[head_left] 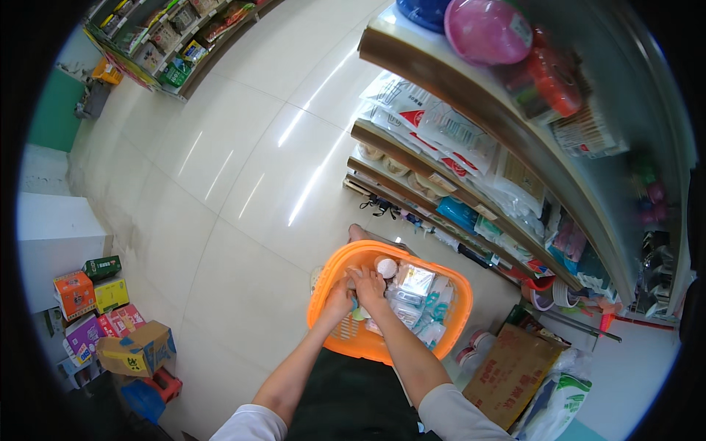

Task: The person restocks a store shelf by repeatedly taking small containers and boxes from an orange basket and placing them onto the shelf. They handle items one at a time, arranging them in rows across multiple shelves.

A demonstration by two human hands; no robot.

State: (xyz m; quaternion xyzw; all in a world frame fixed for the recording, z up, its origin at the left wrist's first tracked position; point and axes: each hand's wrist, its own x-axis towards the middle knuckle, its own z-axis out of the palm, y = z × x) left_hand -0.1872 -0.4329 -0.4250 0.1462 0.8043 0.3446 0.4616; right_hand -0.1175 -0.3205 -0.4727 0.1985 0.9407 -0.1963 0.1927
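Note:
An orange plastic basket (pixel 462 316) is in front of me, with both hands inside its left half. My left hand (pixel 337 302) is closed, its fingers curled inward. Touching it, my right hand (pixel 366 286) bends its fingers over the same spot. A bit of something teal and pale green (pixel 357 312) shows just below the fingers; what they hold is mostly hidden. Beside the right hand is a white round-topped container (pixel 385 267). Clear plastic packs (pixel 416 280) and teal-and-white packets (pixel 440 303) fill the basket's right side.
Shelves (pixel 456 99) with bagged goods and plastic bowls (pixel 488 31) rise on the right. Below them lie a cardboard box (pixel 512 373) and jars (pixel 482 342). Coloured boxes (pixel 74 294) and an open carton (pixel 138 353) stand at left on the tiled floor (pixel 198 272).

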